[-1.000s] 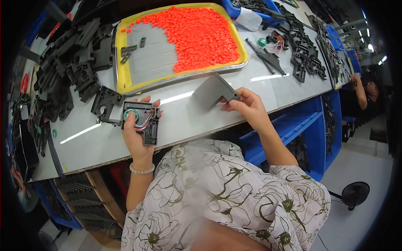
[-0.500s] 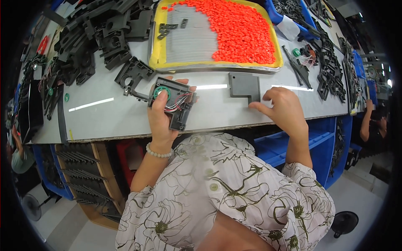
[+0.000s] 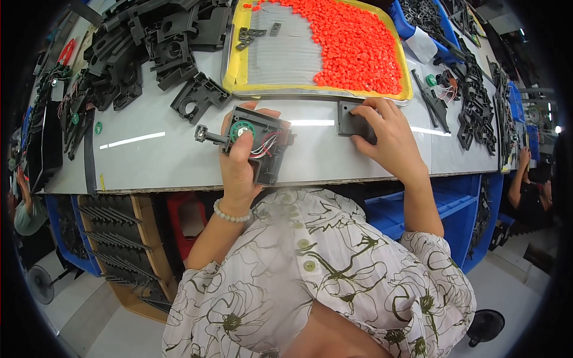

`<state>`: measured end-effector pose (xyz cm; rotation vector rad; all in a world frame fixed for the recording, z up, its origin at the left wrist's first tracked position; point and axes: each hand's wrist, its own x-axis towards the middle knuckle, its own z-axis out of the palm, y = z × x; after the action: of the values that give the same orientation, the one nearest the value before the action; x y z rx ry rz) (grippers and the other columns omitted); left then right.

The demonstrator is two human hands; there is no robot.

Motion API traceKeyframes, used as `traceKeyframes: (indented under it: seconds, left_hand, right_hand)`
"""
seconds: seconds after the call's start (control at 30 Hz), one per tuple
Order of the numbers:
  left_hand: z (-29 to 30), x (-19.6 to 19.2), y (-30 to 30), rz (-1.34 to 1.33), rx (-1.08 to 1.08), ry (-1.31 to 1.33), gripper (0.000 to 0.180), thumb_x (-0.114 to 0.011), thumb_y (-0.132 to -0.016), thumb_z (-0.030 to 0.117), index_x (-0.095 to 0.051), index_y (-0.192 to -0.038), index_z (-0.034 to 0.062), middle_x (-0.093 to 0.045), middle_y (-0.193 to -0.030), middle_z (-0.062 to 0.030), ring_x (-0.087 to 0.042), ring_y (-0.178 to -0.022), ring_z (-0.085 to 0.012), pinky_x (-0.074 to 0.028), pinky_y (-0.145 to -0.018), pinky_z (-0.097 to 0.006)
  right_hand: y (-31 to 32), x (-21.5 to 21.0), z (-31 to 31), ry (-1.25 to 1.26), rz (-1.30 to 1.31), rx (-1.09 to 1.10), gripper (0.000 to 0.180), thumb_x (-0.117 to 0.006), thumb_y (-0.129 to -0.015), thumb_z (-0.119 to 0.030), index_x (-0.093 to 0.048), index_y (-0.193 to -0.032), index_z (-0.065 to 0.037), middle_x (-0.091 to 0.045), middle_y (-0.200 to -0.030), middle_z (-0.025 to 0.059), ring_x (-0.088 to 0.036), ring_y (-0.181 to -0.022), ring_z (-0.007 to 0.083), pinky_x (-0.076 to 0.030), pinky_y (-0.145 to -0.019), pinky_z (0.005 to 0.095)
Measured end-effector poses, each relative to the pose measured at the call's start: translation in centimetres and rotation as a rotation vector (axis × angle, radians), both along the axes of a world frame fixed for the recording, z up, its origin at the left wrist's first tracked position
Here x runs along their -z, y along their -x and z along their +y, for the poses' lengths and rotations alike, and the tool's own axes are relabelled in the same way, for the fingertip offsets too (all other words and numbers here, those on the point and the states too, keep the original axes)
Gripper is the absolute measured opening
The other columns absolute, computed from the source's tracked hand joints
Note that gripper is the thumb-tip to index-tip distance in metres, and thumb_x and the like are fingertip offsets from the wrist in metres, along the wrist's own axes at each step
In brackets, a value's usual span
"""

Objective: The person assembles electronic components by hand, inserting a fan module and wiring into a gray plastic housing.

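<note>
My left hand is closed round a dark grey plastic housing, its thumb pressing on a green-rimmed round speaker inside. Red, white and dark wires run across the housing. A small dark arm-like part sticks out from its left side; whether it is joined on cannot be seen. My right hand grips a flat dark grey cover on the table, thumb at the near edge and fingers over the top. The hand hides much of the cover's right side.
Beyond my hands stands a yellow-edged tray of small orange-red pieces and a few dark clips. Dark housings pile up at the far left, one loose housing nearer. Dark parts and a blue bin lie right.
My right hand has moved left and up onto the cover and closed on it. The held housing has shifted slightly right, and its small side arm now shows apart from the loose housing.
</note>
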<state>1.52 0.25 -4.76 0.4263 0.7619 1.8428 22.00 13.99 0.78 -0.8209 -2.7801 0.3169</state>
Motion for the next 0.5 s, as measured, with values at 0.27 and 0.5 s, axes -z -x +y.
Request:
traceKeyframes:
  seconds: [0.27,0.5]
  left_hand:
    - [0.1,-1.1,-0.6,0.082,-0.052,0.049,0.042,-0.049,-0.084,0.013,-0.036,-0.122,0.0017,-0.052,-0.109,-0.0193,-0.058,-0.098,-0.0308,-0.052,-0.081,-0.043]
    - [-0.1,-1.5,-0.8,0.142,-0.066,0.053,0.04,-0.047,-0.084,0.013,-0.035,-0.12,0.0013,-0.052,-0.109,-0.02,-0.058,-0.096,-0.0304,-0.052,-0.082,-0.041]
  right_hand:
    - [1.3,0.1,-0.4,0.062,-0.031,0.032,0.046,-0.07,-0.062,-0.016,-0.056,-0.104,-0.003,-0.053,-0.095,0.0113,-0.051,-0.094,0.0277,-0.042,-0.083,0.0361]
    - [2.8,-2.5,-1.8,0.524,0.317,-0.346,0.053,-0.072,-0.054,-0.018,-0.055,-0.102,-0.004,-0.054,-0.104,0.0117,-0.056,-0.09,0.0303,-0.047,-0.077,0.0364]
